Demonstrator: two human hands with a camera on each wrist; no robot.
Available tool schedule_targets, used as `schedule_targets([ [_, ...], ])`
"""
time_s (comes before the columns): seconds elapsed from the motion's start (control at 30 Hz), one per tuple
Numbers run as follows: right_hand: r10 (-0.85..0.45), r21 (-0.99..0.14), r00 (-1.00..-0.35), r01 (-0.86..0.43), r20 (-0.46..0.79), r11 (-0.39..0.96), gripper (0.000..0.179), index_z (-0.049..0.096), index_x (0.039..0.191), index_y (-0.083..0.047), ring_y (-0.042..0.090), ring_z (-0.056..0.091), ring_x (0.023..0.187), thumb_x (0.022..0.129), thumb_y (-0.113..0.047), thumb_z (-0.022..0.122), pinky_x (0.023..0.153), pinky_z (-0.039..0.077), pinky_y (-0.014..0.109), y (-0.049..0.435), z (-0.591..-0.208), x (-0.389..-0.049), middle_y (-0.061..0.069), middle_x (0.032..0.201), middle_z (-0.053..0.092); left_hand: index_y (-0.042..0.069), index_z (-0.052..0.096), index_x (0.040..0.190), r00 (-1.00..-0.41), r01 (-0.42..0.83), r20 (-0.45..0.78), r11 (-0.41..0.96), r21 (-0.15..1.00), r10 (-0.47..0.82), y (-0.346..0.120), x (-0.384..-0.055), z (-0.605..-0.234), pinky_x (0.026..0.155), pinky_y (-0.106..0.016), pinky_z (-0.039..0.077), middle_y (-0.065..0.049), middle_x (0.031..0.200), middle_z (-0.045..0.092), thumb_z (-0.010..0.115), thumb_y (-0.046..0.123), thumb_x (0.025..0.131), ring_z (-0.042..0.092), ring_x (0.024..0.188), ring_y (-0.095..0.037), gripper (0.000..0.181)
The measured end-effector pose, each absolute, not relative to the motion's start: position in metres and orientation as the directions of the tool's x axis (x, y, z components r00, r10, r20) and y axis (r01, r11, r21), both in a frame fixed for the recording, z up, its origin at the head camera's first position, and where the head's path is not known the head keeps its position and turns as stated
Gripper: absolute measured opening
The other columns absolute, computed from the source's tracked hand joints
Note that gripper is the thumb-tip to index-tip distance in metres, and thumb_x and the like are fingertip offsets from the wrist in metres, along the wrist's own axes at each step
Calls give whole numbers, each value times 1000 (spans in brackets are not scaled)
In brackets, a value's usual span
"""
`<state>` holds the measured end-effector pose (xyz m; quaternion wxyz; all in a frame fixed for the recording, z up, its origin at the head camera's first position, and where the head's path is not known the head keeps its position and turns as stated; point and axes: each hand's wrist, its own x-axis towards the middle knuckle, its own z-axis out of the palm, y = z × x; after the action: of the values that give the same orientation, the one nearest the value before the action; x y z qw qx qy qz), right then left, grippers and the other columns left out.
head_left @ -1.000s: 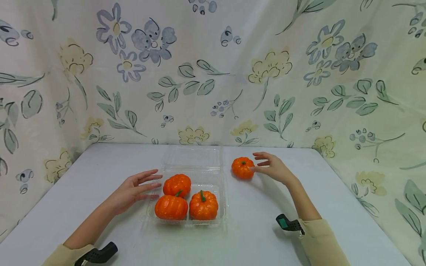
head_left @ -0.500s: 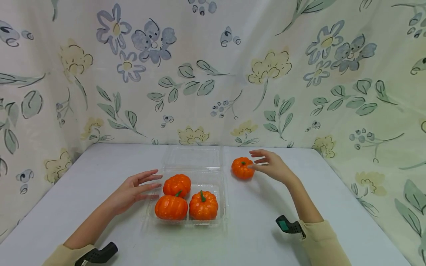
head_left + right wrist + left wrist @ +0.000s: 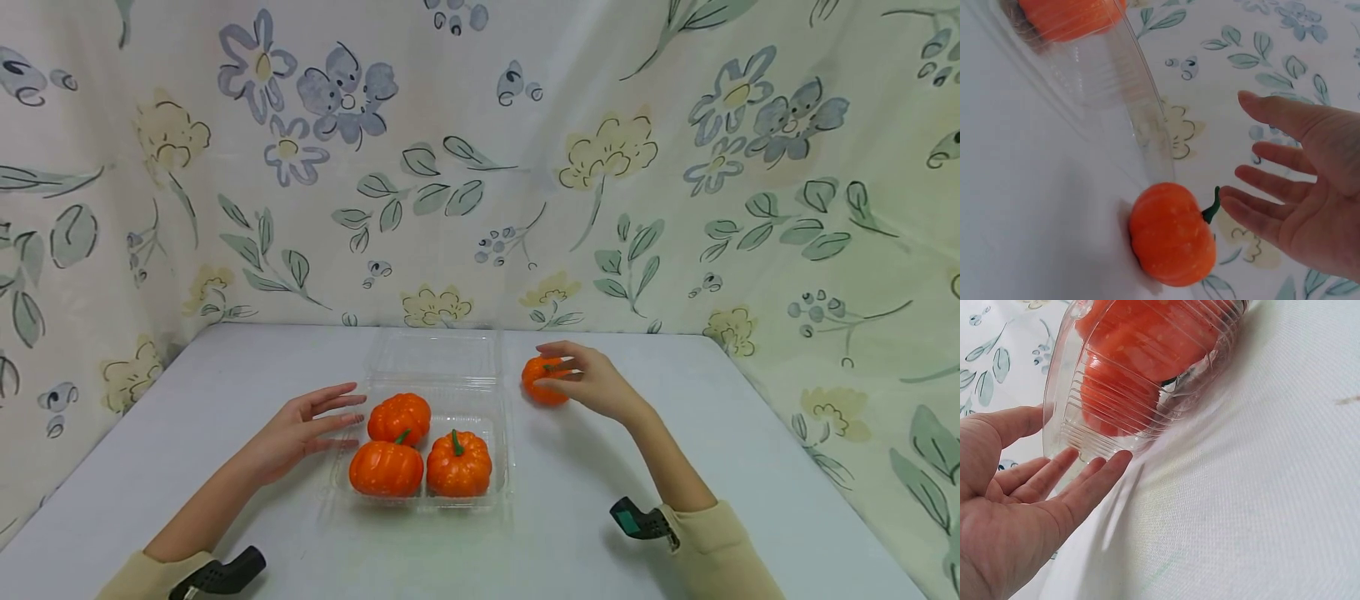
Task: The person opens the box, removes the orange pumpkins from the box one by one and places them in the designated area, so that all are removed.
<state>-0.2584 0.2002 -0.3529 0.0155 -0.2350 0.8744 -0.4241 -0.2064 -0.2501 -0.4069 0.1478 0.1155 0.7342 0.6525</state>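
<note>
A clear plastic clamshell box (image 3: 471,408) lies with its lid (image 3: 435,354) folded back. Inside sit three small orange pumpkins: one at the back left (image 3: 399,415), one at the front left (image 3: 386,470) and one at the front right (image 3: 459,468). My left hand (image 3: 300,429) has its fingers extended at the box's left side, fingertips right at the ribbed wall in the left wrist view. Right of the box, a fourth pumpkin with a green stem (image 3: 1172,236) rests on the table. My right hand (image 3: 596,383) hovers over it, thumb and fingers spread, holding nothing.
The white table (image 3: 585,517) ends at the back against a floral curtain (image 3: 465,167). Black devices sit on both sleeves, one by the left wrist (image 3: 221,575) and one by the right wrist (image 3: 641,521).
From the loose pumpkin's right side, my right hand has shifted left and now overlaps it in the head view. The left hand, box and pumpkins stay where they were.
</note>
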Motion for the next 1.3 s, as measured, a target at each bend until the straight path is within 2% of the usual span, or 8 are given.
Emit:
schedule_targets([
  [0.17,-443,-761,-879,-408,178,504,51,60,142,1,42,65,124,97,-15,77,104,57,55,190,-354,-254,24,139,65,-5,25,164,-930,-21,-65,123,992,361,-250,-206,-407,96,-45,62,-35,163,35,61,15,108,58,138,-39,70],
  [0.43,-475,-770,-858,-435,197,467,54,61,142,0,42,67,120,94,-17,81,98,61,47,176,-358,-247,21,136,67,-5,25,164,-930,-17,-61,123,992,363,-251,-207,-409,96,-46,62,-35,163,35,61,15,108,57,139,-41,69],
  [0.7,-505,-796,-843,-429,183,428,57,62,142,-4,47,64,124,91,-17,85,101,58,55,162,-359,-240,21,137,65,-5,25,164,-931,-20,-63,121,992,361,-250,-206,-408,96,-45,62,-35,163,35,61,15,108,56,139,-42,70],
  [0.87,-546,-782,-813,-470,204,408,57,63,142,-3,46,65,123,91,-19,85,102,58,52,156,-364,-238,19,136,66,-5,25,164,-932,-22,-64,122,992,358,-250,-206,-407,96,-45,62,-35,163,35,61,15,108,57,139,-41,70],
  [1.0,-588,-770,-782,-500,205,397,57,62,142,-3,45,65,124,92,-20,84,104,58,47,150,-367,-235,23,138,65,-5,24,164,-931,-21,-64,122,992,360,-250,-206,-407,96,-45,62,-35,163,35,61,15,108,57,139,-41,69],
  [1.3,-655,-761,-731,-533,195,369,59,61,142,-2,44,63,127,91,-20,84,110,52,51,139,-366,-227,23,141,64,-4,24,164,-931,-28,-71,122,992,359,-250,-206,-408,96,-45,62,-35,163,34,61,15,108,57,139,-41,70],
])
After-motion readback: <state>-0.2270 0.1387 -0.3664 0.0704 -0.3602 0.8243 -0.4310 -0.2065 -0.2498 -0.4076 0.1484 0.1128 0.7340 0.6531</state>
